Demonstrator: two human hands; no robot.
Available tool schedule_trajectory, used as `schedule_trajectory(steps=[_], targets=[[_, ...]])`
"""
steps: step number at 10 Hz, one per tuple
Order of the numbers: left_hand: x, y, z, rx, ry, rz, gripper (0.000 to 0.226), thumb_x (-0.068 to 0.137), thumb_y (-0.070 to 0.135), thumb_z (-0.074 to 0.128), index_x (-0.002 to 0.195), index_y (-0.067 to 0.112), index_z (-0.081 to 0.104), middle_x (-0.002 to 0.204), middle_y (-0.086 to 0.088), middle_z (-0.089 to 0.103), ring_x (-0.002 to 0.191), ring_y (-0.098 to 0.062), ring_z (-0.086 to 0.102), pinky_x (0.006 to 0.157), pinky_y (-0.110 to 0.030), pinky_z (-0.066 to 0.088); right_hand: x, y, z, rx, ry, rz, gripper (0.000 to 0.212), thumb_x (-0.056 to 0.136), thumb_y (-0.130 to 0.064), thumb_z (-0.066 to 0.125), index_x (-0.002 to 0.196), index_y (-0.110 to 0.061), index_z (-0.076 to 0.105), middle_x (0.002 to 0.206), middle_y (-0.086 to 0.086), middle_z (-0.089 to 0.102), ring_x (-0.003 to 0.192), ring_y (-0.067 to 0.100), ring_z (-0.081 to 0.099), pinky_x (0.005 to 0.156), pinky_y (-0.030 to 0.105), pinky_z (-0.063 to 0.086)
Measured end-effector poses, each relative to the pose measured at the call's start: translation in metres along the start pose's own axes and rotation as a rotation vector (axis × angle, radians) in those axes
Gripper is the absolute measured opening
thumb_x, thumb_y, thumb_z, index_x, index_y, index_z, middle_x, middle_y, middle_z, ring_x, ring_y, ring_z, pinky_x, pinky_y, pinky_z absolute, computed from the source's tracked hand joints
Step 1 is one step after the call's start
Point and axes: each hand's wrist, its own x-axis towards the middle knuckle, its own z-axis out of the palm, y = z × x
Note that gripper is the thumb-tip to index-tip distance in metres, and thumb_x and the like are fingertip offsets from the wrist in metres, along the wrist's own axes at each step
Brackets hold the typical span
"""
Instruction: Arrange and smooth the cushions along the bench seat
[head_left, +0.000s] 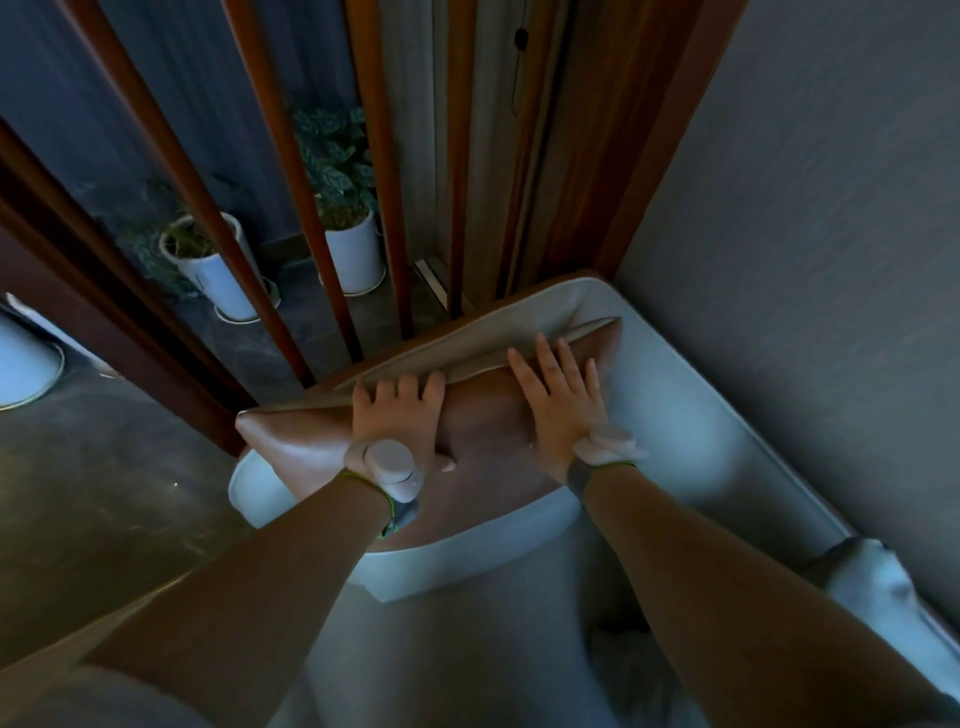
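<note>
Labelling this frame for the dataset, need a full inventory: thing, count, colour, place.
brown cushion: 1, brown with a cream upper face, lying at the end of the bench under both hands
seat pad: 1, white, along the bench beside the right wall
wooden slats: several, reddish brown, upright behind the bench end
potted plants: 2, green leaves in white pots, on the floor behind the slats
wall: 1, grey, right
floor: grey, left
wrist devices: 2, pale, one on each wrist
left hand: flat on the cushion
right hand: flat on the cushion
</note>
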Motion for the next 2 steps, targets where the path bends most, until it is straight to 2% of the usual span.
schedule_trajectory(steps=[1,2], targets=[[-0.001,-0.001,-0.011,-0.008,-0.070,-0.018,0.098,0.069,0.061,0.068,0.144,0.023,0.018,0.141,-0.010,0.039,0.130,-0.034,0.035,0.111,-0.052,0.025,-0.010,0.002,-0.008,0.077,-0.096,-0.006,0.104,0.081,-0.023,0.067,0.146,-0.037,-0.013,0.158,0.000,-0.020,0.143,0.024,-0.020,0.113,0.045,-0.012],[-0.005,0.000,-0.031,0.048,-0.152,-0.040,0.093,0.072,0.056,0.069,0.143,0.019,0.024,0.147,-0.012,0.034,0.139,-0.037,0.023,0.113,-0.052,0.024,-0.031,0.006,-0.031,0.120,-0.244,0.016,0.105,0.077,-0.040,0.072,0.149,-0.032,-0.004,0.159,-0.002,-0.015,0.144,0.024,-0.016,0.116,0.045,-0.003]])
